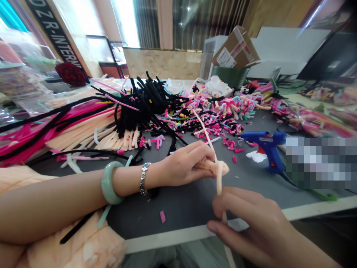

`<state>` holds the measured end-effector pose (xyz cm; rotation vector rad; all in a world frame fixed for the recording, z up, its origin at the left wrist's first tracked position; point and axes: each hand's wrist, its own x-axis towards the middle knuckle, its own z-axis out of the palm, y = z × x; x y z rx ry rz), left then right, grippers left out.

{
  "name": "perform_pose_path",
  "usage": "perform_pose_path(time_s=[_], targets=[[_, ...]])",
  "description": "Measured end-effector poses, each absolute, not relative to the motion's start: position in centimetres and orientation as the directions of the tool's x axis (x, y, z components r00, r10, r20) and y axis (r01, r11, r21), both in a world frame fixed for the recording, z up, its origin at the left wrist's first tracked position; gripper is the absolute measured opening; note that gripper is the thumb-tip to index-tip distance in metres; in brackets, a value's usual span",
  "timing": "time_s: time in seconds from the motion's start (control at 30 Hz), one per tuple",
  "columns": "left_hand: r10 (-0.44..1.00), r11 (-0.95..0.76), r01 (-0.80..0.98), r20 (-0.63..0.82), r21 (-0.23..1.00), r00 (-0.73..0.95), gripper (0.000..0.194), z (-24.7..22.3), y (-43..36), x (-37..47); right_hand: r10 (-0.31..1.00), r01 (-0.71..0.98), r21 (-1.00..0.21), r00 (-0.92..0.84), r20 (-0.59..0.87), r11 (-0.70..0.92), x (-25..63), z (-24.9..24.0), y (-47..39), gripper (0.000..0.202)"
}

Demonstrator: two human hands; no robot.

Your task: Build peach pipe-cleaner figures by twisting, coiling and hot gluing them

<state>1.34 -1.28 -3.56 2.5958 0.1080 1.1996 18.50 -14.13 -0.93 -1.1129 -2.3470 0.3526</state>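
Observation:
My left hand [188, 163], wearing a green bangle and a metal watch or bracelet, pinches a small wrapped piece of peach pipe cleaner [224, 168] above the grey tabletop. Around its rounded end loops a long peach pipe cleaner strand [219, 182]. One end of the strand stands up past my left fingertips; the other runs down to my right hand [251, 219]. There my right fingers are curled with the strand between index finger and thumb, and it hangs on below the table edge. Part of the wrapped piece is hidden by my left fingers.
A blue glue gun [269, 145] stands at the right. Black pipe cleaners [150, 96] are heaped at the back, beside a pile of colourful cut pieces [231, 106]. Peach bundles lie at left and front left [75, 245]. A cardboard box [237, 48] sits behind.

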Motion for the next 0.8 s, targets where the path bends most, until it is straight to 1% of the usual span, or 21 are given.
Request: perform_pose_path(time_s=[0.17,0.27,0.4,0.6,0.7,0.8], targets=[[0.254,-0.945,0.006,0.721,0.328,0.645,0.023,-3.6,-1.3,1.2,0.820,0.636,-0.528,-0.514,0.254,0.562,18.8,-1.4,-14.0,0.009],[0.280,-0.931,-0.008,0.727,0.365,0.627,0.022,-3.7,-1.3,1.2,0.853,0.627,-0.609,-0.493,0.173,0.486,19.0,-1.3,-13.7,0.013],[0.323,-0.902,-0.035,0.728,0.430,0.605,0.021,-3.9,-1.1,1.2,0.877,0.603,-0.701,-0.475,0.069,0.381,19.3,-1.0,-13.1,0.014],[0.380,-0.848,-0.092,0.721,0.522,0.580,0.021,-4.4,-1.0,1.3,0.880,0.416,-0.892,-0.472,-0.046,0.176,19.8,-1.3,-12.9,0.020],[0.381,-0.838,-0.115,0.724,0.533,0.575,0.022,-4.4,-1.0,1.4,0.898,0.350,-0.931,-0.435,-0.059,0.108,20.2,-1.7,-12.8,0.021],[0.376,-0.858,-0.095,0.742,0.505,0.554,0.023,-4.3,-0.9,1.4,0.906,0.273,-0.957,-0.423,-0.024,0.102,20.5,-2.0,-12.4,0.017]])
